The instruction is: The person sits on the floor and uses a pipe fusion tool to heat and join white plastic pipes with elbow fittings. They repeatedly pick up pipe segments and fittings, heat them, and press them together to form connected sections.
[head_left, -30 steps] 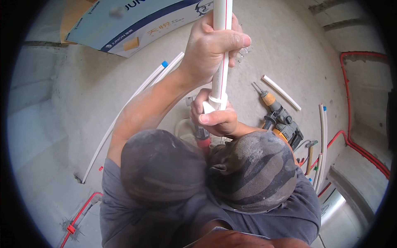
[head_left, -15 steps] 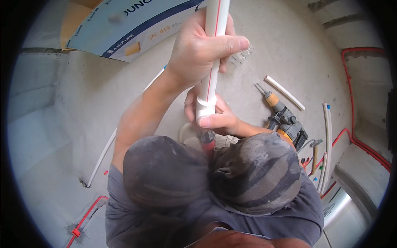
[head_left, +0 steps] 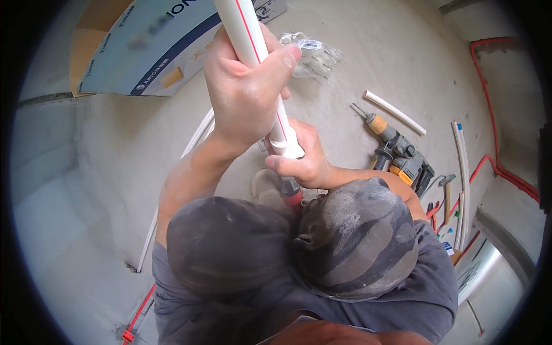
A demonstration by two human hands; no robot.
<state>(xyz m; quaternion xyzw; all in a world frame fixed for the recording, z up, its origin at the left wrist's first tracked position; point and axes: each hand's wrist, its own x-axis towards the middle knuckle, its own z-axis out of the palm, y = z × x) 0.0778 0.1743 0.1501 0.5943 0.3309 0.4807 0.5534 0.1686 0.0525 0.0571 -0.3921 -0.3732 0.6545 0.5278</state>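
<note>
My left hand [head_left: 241, 92] is wrapped round a white plastic pipe [head_left: 240, 26] with a red stripe, its thumb lying across the front. The pipe leans, its upper part running out of the picture at the top left. At the lower end sits a white pipe fitting [head_left: 289, 149], in line with the pipe and bulging toward the right. My right hand [head_left: 307, 158] grips this fitting, thumb in front and fingers partly hidden behind. Just below, between my knees, shows a red and black cylindrical object [head_left: 292, 192]; its lower part is hidden.
A large printed carton [head_left: 138, 57] stands at the far left, near a clear plastic bag [head_left: 313, 60]. To the right lie a cut pipe [head_left: 394, 112], a rotary hammer [head_left: 405, 155], a hammer [head_left: 447, 198] and long white pipes [head_left: 462, 155]. Red conduit [head_left: 480, 75] runs along the right wall.
The pipe now leans further left at the top, and my left hand has moved left and nearer. In my right hand the fitting has turned, its bulge now facing right.
</note>
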